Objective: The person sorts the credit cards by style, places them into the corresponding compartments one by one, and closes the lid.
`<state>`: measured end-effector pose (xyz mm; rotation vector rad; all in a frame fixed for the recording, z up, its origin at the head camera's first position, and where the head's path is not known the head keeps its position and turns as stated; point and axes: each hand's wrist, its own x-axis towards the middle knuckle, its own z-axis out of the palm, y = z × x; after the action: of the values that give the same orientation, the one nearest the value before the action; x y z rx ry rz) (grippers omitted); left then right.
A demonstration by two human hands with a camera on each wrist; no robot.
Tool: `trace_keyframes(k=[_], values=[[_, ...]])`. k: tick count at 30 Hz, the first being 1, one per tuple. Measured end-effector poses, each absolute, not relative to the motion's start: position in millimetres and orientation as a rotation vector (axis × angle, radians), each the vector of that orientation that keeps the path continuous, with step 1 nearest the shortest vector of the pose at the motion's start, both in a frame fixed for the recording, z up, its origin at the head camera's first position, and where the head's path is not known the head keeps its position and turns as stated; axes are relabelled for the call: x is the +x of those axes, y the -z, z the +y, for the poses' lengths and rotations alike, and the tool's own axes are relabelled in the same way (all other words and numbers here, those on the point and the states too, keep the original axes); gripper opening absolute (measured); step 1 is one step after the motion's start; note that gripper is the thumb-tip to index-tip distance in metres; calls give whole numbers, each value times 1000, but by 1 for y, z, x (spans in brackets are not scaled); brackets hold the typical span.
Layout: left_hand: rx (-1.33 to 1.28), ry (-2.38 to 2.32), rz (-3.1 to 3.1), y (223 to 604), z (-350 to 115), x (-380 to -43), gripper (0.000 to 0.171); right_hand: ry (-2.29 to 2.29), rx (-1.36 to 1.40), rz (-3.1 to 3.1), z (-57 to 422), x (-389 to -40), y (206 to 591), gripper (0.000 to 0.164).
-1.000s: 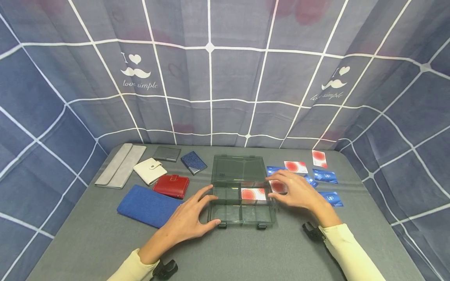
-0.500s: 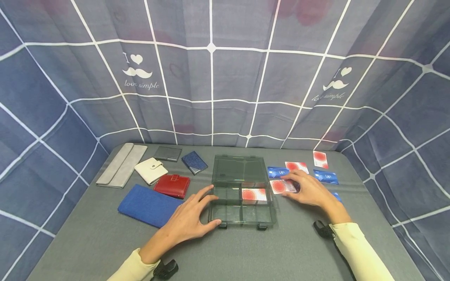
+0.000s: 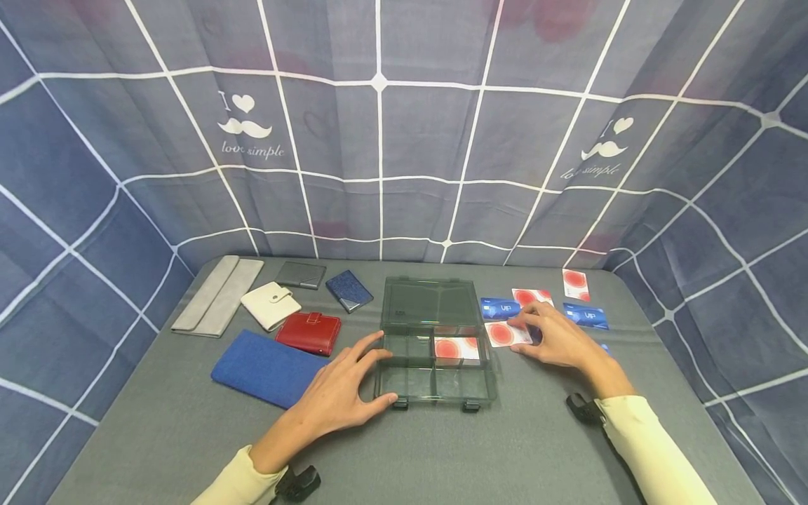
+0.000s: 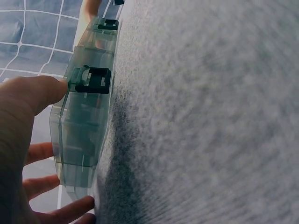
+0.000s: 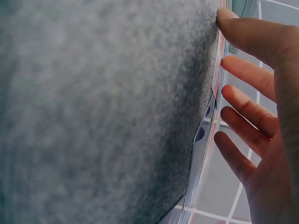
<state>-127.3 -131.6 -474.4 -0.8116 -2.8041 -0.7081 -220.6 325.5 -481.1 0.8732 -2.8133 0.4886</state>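
A dark translucent compartment box [image 3: 407, 384] lies with its lid [image 3: 431, 301] folded back. My left hand [image 3: 337, 389] rests against its left side, thumb at the front left corner by a latch [image 4: 96, 80]. One red-and-white card [image 3: 456, 349] lies in the box's back right compartment. Just right of the box, my right hand [image 3: 555, 337] holds the right end of another red-and-white card [image 3: 501, 334], thumb on its near edge and index finger on its far edge. This card stays flat on the table. The other fingers of the right hand spread loosely in the right wrist view.
Behind the right hand lie a blue VIP card [image 3: 500, 307] and a red-and-white card [image 3: 527, 296]. Another blue card [image 3: 586, 316] and a red-and-white card [image 3: 575, 285] lie farther right. At left are a blue wallet [image 3: 268, 368], red wallet [image 3: 309, 333] and white wallet [image 3: 270, 306].
My right hand has moved from beside the box's right edge to the right end of the nearby red-and-white card. The left hand and the box have stayed in place.
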Motion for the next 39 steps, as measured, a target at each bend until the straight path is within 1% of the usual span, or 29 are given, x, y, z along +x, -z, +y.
trace_keyframes(k=[9,13,20,30,39], values=[[-819,700,-2795,475,-131,-127,65,-493,957,-2731,326,-217,482,37],[-818,701,-2791,476,-131,-127,65,-505,974,-2716,327,-216,482,39],[-812,703,-2802,476,-130,-126,66,-487,959,-2756,332,-212,485,49],[-807,689,-2782,476,-131,-126,66,-471,900,-2779,332,-212,483,42],[-804,687,-2779,476,-131,-127,66,-366,811,-2774,331,-207,472,43]])
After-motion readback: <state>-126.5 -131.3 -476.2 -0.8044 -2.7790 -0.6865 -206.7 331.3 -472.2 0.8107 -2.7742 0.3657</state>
